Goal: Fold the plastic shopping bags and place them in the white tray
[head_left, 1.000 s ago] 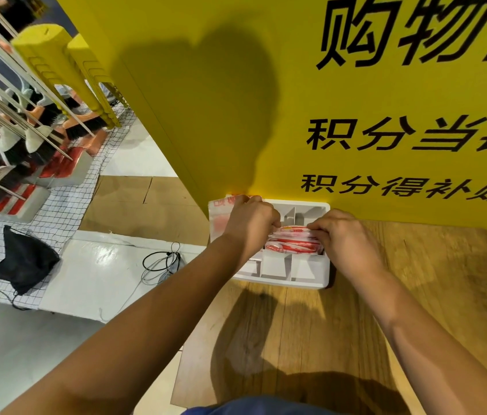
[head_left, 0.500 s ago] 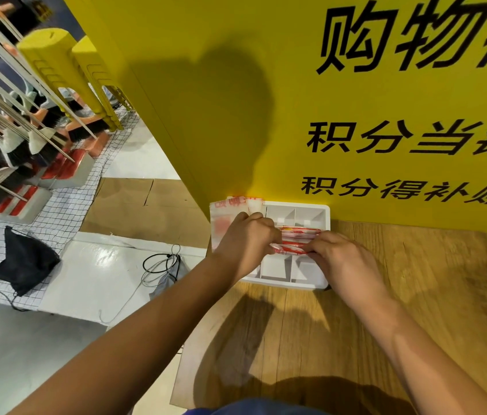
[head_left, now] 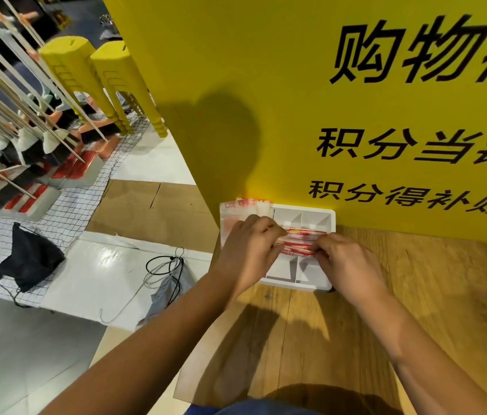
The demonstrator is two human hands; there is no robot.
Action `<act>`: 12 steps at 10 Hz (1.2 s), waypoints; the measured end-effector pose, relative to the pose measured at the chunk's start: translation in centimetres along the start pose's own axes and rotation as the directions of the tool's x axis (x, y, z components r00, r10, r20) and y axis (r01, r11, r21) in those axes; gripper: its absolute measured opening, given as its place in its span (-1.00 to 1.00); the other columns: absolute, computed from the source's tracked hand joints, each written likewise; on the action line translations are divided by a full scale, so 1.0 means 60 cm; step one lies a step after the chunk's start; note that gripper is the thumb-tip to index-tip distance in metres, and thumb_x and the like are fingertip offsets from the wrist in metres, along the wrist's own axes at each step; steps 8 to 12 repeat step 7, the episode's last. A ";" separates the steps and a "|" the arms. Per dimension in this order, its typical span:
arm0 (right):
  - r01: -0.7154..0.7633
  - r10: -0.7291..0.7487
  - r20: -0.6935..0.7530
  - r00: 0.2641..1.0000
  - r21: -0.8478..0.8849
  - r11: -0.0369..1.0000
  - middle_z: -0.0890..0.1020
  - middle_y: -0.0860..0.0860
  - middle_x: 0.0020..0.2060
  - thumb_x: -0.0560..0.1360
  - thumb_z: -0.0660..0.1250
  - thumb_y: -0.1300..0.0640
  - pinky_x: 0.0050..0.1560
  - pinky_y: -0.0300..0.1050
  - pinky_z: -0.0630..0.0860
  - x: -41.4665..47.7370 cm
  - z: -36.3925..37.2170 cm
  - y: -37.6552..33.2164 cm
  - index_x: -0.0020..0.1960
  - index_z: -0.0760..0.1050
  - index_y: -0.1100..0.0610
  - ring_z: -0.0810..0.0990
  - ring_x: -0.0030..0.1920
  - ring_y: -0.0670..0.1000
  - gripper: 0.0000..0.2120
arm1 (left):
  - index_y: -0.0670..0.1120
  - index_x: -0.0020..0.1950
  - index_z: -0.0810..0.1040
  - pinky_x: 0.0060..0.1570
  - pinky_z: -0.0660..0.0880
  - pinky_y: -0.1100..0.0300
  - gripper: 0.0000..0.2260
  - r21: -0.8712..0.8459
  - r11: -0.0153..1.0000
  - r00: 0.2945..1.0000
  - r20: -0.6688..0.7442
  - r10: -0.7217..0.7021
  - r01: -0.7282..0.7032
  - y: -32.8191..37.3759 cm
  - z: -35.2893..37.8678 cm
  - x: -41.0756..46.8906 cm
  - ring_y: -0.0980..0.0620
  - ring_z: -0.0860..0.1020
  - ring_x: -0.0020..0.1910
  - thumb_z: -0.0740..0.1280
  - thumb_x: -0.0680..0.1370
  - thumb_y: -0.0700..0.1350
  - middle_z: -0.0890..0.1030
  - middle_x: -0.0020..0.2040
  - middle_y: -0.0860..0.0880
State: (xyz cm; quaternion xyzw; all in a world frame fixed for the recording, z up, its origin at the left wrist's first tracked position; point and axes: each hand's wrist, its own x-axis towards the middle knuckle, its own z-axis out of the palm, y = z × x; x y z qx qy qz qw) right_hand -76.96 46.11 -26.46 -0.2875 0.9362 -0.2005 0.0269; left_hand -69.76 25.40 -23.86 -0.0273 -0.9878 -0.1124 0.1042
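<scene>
A white divided tray stands on the wooden table against the yellow board. A folded red-and-white plastic bag lies across the tray's middle. My left hand pinches the bag's left end with curled fingers. My right hand pinches its right end. More red-and-white bags stand upright at the tray's left side, partly hidden behind my left hand.
The wooden table reaches right and toward me. A yellow sign board rises directly behind the tray. Left of the table, on the floor, lie cardboard, a cable and a black bag. Yellow stools and brooms stand further left.
Both hands have drawn slightly toward me with the folded bag, from the tray's far compartments to its middle. The camera view shifted a little.
</scene>
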 end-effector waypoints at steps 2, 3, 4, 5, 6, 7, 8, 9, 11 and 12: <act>0.076 -0.079 -0.078 0.994 -0.036 0.996 0.62 0.04 0.07 0.50 0.42 0.05 -0.02 0.05 0.57 -0.002 0.003 -0.039 0.21 0.59 0.10 0.56 0.08 0.13 -0.69 | 0.10 0.61 0.11 0.42 0.31 -0.12 -0.18 -0.219 0.838 0.847 0.327 -0.420 0.500 -0.081 -0.039 -0.058 -0.13 0.17 0.55 0.48 0.47 0.16 0.07 0.62 -0.06; 0.136 -0.135 -0.027 0.991 0.035 0.990 0.59 0.04 0.20 0.53 0.38 0.00 0.18 0.04 0.46 0.012 0.011 -0.074 0.35 0.51 0.08 0.52 0.21 0.13 -0.59 | 0.07 0.61 0.12 0.44 0.31 -0.02 -0.19 -0.298 0.849 0.862 0.408 -0.300 0.437 -0.100 -0.030 -0.059 -0.10 0.19 0.55 0.50 0.48 0.03 0.05 0.62 -0.02; 0.146 -0.153 0.108 0.982 0.066 0.987 0.48 0.02 0.38 0.58 0.31 -0.08 0.36 0.01 0.30 0.034 0.033 -0.115 0.49 0.35 0.05 0.38 0.39 0.10 -0.48 | -0.02 0.55 0.28 0.37 0.39 0.06 -0.28 -0.319 0.907 0.936 0.301 -0.180 0.277 -0.110 -0.012 -0.059 -0.09 0.32 0.47 0.53 0.47 -0.06 0.20 0.58 -0.06; 0.135 -0.141 0.140 0.980 0.050 0.990 0.45 0.03 0.41 0.57 0.33 -0.08 0.39 0.01 0.26 0.038 0.045 -0.125 0.50 0.32 0.04 0.35 0.42 0.09 -0.45 | -0.01 0.51 0.33 0.36 0.44 0.06 -0.32 -0.303 0.919 0.948 0.267 -0.174 0.254 -0.121 0.002 -0.058 -0.09 0.36 0.45 0.54 0.46 -0.06 0.24 0.56 -0.05; 0.123 -0.126 0.110 0.986 0.040 0.992 0.45 0.02 0.41 0.57 0.33 -0.05 0.40 -0.01 0.24 0.033 0.053 -0.128 0.49 0.34 0.03 0.33 0.43 0.07 -0.48 | 0.01 0.51 0.33 0.34 0.47 -0.02 -0.34 -0.303 0.933 0.968 0.213 -0.130 0.192 -0.134 0.017 -0.058 -0.08 0.36 0.44 0.53 0.47 -0.02 0.26 0.55 -0.04; 0.095 -0.098 0.074 0.992 0.054 0.994 0.42 0.01 0.42 0.59 0.31 -0.04 0.42 -0.02 0.23 0.030 0.052 -0.133 0.50 0.34 0.03 0.31 0.44 0.07 -0.49 | 0.00 0.54 0.29 0.37 0.44 -0.03 -0.30 -0.294 0.942 0.975 0.196 -0.105 0.161 -0.131 0.012 -0.060 -0.10 0.33 0.46 0.52 0.47 -0.02 0.22 0.57 -0.06; 0.095 -0.098 0.074 0.992 0.054 0.994 0.42 0.01 0.42 0.59 0.31 -0.04 0.42 -0.02 0.23 0.030 0.052 -0.133 0.50 0.34 0.03 0.31 0.44 0.07 -0.49 | 0.00 0.54 0.29 0.37 0.44 -0.03 -0.30 -0.294 0.942 0.975 0.196 -0.105 0.161 -0.131 0.012 -0.060 -0.10 0.33 0.46 0.52 0.47 -0.02 0.22 0.57 -0.06; 0.095 -0.098 0.074 0.992 0.054 0.994 0.42 0.01 0.42 0.59 0.31 -0.04 0.42 -0.02 0.23 0.030 0.052 -0.133 0.50 0.34 0.03 0.31 0.44 0.07 -0.49 | 0.00 0.54 0.29 0.37 0.44 -0.03 -0.30 -0.294 0.942 0.975 0.196 -0.105 0.161 -0.131 0.012 -0.060 -0.10 0.33 0.46 0.52 0.47 -0.02 0.22 0.57 -0.06; 0.095 -0.098 0.074 0.992 0.054 0.994 0.42 0.01 0.42 0.59 0.31 -0.04 0.42 -0.02 0.23 0.030 0.052 -0.133 0.50 0.34 0.03 0.31 0.44 0.07 -0.49 | 0.00 0.54 0.29 0.37 0.44 -0.03 -0.30 -0.294 0.942 0.975 0.196 -0.105 0.161 -0.131 0.012 -0.060 -0.10 0.33 0.46 0.52 0.47 -0.02 0.22 0.57 -0.06; 0.095 -0.098 0.074 0.992 0.054 0.994 0.42 0.01 0.42 0.59 0.31 -0.04 0.42 -0.02 0.23 0.030 0.052 -0.133 0.50 0.34 0.03 0.31 0.44 0.07 -0.49 | 0.00 0.54 0.29 0.37 0.44 -0.03 -0.30 -0.294 0.942 0.975 0.196 -0.105 0.161 -0.131 0.012 -0.060 -0.10 0.33 0.46 0.52 0.47 -0.02 0.22 0.57 -0.06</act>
